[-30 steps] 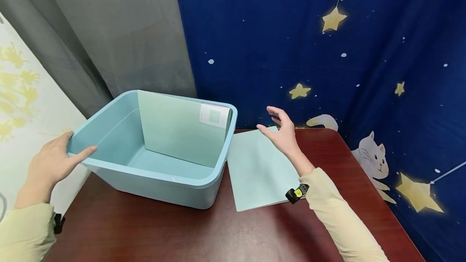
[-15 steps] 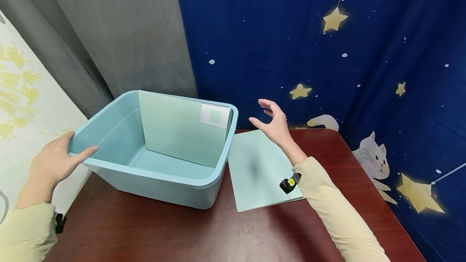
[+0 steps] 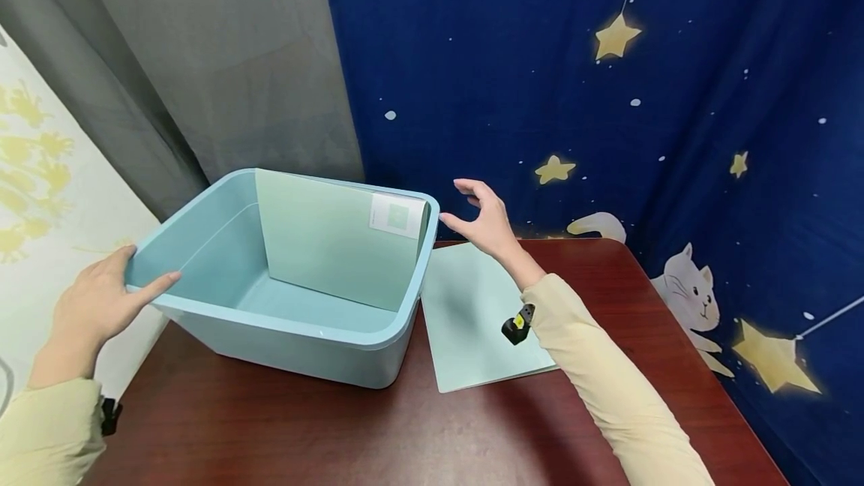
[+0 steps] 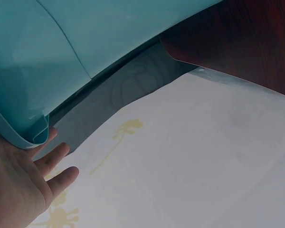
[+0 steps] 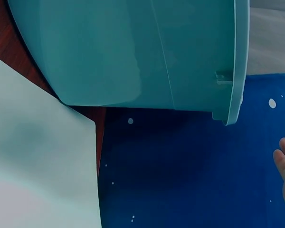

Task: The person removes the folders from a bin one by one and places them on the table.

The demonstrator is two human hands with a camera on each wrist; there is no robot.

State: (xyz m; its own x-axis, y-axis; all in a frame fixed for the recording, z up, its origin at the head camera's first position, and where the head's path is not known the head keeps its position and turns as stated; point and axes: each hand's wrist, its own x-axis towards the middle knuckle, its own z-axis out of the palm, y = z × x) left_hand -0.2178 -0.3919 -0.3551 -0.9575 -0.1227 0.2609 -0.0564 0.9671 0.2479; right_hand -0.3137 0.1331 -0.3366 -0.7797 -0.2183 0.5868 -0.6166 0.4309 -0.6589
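A light blue plastic tub (image 3: pixel 270 332) stands tilted to my view on the left of the table. My left hand (image 3: pixel 97 295) holds its left corner, thumb over the rim and fingers on the outside; in the left wrist view several fingers (image 4: pixel 52 159) stretch out beneath the rim. A pale green folder (image 3: pixel 324 238) with a white label stands upright inside, against the far wall. My right hand (image 3: pixel 484 222) hovers beside the tub's right rim, fingers loosely bent around nothing. Below it, another pale green folder or flat stack (image 3: pixel 466 328) lies on the table.
The dark red wooden table (image 3: pixel 324 433) ends at the back against a blue star-patterned curtain (image 3: pixel 472 81). A grey curtain (image 3: pixel 256 58) hangs behind the tub, and a white cloth with yellow prints (image 3: pixel 47 171) is at the left.
My right hand has moved left and slightly up, from above the lying folder to the tub's right rim. The left hand and the tub have stayed put.
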